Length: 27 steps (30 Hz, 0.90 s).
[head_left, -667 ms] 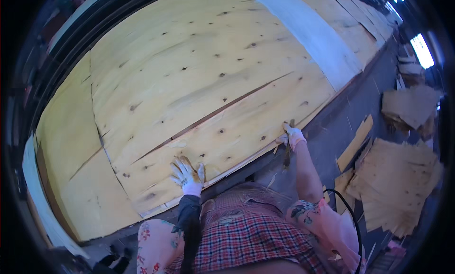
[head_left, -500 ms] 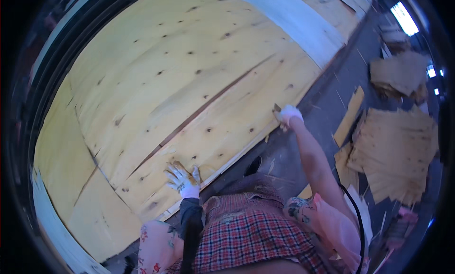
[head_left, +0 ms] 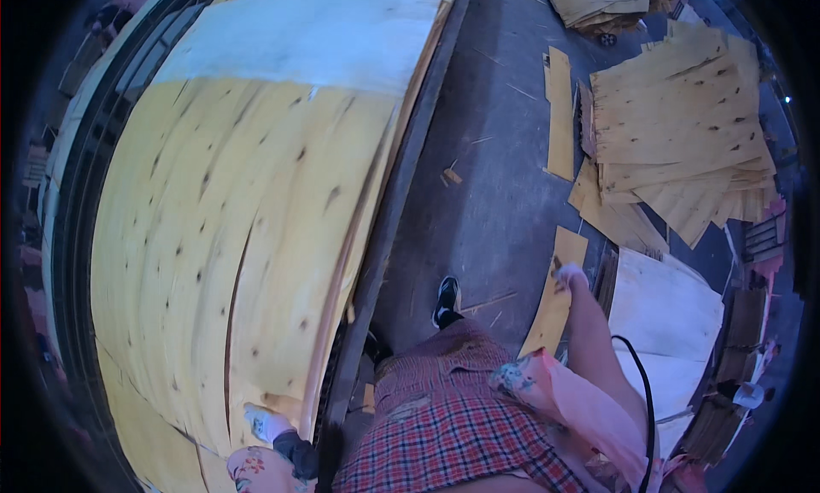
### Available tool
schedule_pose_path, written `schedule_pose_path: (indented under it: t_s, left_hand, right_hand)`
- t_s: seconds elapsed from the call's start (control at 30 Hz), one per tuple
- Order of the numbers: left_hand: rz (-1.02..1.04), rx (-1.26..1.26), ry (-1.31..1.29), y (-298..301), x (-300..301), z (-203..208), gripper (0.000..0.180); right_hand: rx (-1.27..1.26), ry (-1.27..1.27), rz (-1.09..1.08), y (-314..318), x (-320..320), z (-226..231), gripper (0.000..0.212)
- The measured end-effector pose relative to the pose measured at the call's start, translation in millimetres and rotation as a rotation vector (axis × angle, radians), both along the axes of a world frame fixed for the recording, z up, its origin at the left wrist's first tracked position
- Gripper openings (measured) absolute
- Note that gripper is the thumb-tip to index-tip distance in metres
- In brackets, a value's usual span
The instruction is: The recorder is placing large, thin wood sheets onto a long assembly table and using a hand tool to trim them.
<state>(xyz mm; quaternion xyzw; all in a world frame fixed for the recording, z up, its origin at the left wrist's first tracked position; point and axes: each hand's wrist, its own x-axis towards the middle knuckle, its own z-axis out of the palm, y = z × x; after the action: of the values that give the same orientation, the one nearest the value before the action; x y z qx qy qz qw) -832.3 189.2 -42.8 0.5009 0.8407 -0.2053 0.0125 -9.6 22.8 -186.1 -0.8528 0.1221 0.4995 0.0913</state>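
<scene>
Along left side, wide veneer (head_left: 282,228) spreads beside dark floor (head_left: 461,186). On its near end, left hand (head_left: 265,420) rests in stained white glove; cannot tell whether fingers are apart. Right hand (head_left: 572,277) hangs by narrow strip (head_left: 549,309); its fingers too blurred to tell. Light, flat pressure seems best near long crack (head_left: 231,348); thin wood could split further. Surface yellow, knotty; whitish band (head_left: 307,36) crosses far end; offcuts (head_left: 683,126) ragged-edged, piled.

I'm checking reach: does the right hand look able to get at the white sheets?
Probably yes: the right hand is just left of the white sheets, whose top lies largely uncovered. Height is hard to judge, and the fingers seem to hold a small tool.
</scene>
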Motion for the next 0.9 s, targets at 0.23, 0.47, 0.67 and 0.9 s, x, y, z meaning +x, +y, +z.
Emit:
schedule_pose_path:
  t_s: [0.23,0.47,0.67,0.9]
  left_hand:
    - [-0.655,0.47,-0.378,120,351,101,0.052]
    - [-0.804,0.46,-1.0,235,599,85,0.041]
    - [-0.507,-0.361,-1.422,244,711,-20,0.034]
    - [0.257,-0.569,-1.562,208,680,-171,0.046]
  right_hand:
    - [0.007,0.198,0.089,50,33,-40,0.044]
    - [0.185,-0.096,0.909,241,69,-22,0.057]
    - [0.155,-0.107,0.829,328,129,-146,0.053]
    - [0.179,-0.09,0.898,400,136,-366,0.049]
